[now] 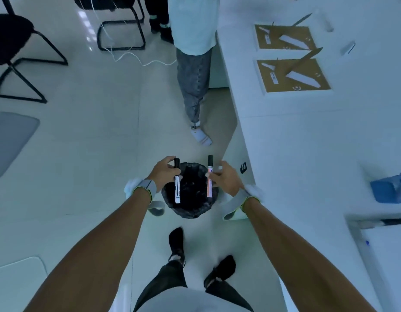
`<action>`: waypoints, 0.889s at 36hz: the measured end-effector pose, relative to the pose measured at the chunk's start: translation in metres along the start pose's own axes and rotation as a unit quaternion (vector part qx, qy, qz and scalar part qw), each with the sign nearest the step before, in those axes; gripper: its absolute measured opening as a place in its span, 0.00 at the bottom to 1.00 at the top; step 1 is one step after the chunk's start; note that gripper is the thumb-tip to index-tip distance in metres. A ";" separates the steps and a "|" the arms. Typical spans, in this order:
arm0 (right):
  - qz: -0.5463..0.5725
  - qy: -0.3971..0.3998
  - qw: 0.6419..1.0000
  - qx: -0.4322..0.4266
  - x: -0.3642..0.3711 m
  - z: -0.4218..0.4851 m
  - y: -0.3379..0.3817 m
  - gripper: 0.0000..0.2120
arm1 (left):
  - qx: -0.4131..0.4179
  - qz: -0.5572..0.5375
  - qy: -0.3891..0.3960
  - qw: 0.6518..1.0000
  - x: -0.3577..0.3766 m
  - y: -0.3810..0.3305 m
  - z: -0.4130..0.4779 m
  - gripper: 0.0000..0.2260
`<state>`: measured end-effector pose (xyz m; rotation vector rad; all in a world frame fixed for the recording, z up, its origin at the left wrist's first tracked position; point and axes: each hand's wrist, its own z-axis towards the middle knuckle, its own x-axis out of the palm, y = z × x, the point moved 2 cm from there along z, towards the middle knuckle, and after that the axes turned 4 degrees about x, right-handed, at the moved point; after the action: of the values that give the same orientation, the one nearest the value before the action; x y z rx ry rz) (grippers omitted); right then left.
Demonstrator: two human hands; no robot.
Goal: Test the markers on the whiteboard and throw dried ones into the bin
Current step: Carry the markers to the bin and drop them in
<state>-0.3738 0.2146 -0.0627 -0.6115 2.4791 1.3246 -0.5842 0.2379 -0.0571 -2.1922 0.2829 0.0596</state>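
A small round bin (190, 211) lined with a black bag stands on the floor in front of my feet. My left hand (164, 172) grips a white marker with a black cap (177, 188) over the bin's left side. My right hand (227, 179) holds an orange-pink marker with a black cap (209, 179) over the bin's right side. Both markers point cap-away from me and hang above the bin's opening. The whiteboard is not in sight.
A white counter (307, 143) runs along the right with two brown knife boards (293, 75), a blue pack (390, 190) and a dark marker (393, 221). Another person (195, 86) stands just beyond the bin. Black chairs (17, 52) and a white cable (132, 57) sit at the far left.
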 end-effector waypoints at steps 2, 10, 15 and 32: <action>0.044 0.001 0.998 0.034 0.013 0.014 0.008 0.14 | -0.020 -0.004 0.001 1.000 -0.013 0.004 0.009 0.24; 0.050 -0.011 0.993 0.102 0.052 0.047 0.018 0.13 | -0.062 0.022 0.001 0.998 -0.039 0.018 0.041 0.14; -0.007 -0.004 0.993 0.116 0.068 0.067 0.017 0.16 | -0.086 0.016 -0.006 0.996 -0.039 0.028 0.061 0.14; -0.145 -0.083 0.971 0.171 0.053 0.071 0.007 0.12 | -0.028 0.227 0.019 0.973 -0.043 0.032 0.094 0.06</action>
<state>-0.4213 0.2650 -0.1189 -0.7105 2.2972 0.7838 -0.6281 0.3023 -0.1322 -2.1445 0.8090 0.2813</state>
